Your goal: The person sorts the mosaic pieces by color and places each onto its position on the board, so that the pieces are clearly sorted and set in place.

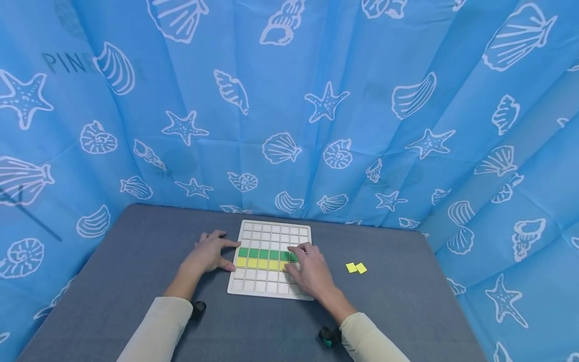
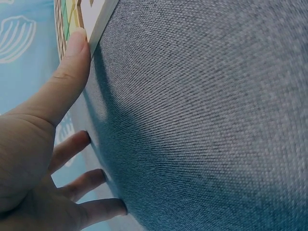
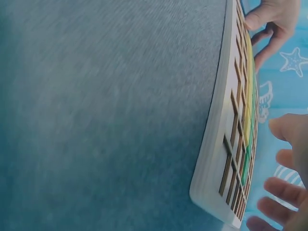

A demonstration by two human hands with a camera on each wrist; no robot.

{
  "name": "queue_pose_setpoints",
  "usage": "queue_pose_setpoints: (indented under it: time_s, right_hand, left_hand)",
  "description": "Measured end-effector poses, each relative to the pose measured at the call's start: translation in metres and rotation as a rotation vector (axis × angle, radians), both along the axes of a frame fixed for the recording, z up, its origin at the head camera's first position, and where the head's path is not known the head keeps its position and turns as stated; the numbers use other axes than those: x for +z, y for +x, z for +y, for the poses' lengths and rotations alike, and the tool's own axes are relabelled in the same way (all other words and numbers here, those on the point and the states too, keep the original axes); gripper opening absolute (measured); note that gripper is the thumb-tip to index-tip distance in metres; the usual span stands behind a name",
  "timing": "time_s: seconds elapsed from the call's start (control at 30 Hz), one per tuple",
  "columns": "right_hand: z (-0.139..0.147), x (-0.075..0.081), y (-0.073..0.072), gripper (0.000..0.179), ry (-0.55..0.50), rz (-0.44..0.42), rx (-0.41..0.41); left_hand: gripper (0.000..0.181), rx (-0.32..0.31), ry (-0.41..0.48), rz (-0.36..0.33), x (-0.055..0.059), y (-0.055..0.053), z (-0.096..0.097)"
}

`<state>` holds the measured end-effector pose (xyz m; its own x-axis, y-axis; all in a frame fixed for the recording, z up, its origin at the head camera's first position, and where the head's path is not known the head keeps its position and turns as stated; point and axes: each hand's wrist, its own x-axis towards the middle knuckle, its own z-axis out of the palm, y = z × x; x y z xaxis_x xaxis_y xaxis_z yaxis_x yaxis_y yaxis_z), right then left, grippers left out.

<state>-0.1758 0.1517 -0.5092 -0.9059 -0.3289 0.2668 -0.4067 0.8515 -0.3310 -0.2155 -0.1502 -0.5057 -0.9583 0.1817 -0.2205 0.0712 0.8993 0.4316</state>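
A white gridded board lies on the grey cloth, with a row of green tiles just above a row of yellow tiles. My left hand steadies the board's left edge; its thumb rests on the rim and the other fingers are spread toward the cloth. Over the board's right side is my right hand, thumb and fingers apart around the right ends of the two rows. In the right wrist view, no tile shows between the right fingers. Part of the board is hidden beneath this hand.
Two loose yellow tiles lie on the cloth to the right of the board. A blue curtain printed with shells and starfish hangs along the table's back and sides. Black devices sit at both wrists.
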Motion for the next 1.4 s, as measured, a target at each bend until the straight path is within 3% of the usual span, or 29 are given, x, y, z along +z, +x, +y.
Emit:
queue_pose_setpoints:
  time_s: [0.2,0.7,1.1,1.4]
  right_hand:
    - [0.006,0.001,0.000,0.056,0.082,0.002,-0.028]
    - [0.033,-0.003,-0.005,0.075,0.167,-0.070,-0.094]
    - [0.062,-0.006,-0.006,0.078,0.186,-0.078,-0.180]
    - [0.080,-0.004,-0.006,0.080,0.128,-0.123,-0.237]
  left_hand:
    - [0.075,-0.003,0.001,0.001,-0.001,0.001,0.000]
    - [0.075,-0.001,-0.012,0.003,0.000,0.001,-0.001]
    - [0.076,-0.002,-0.011,0.005,-0.002,0.001,0.000]
    - [0.075,0.000,-0.013,0.010,0.001,0.000,0.000]
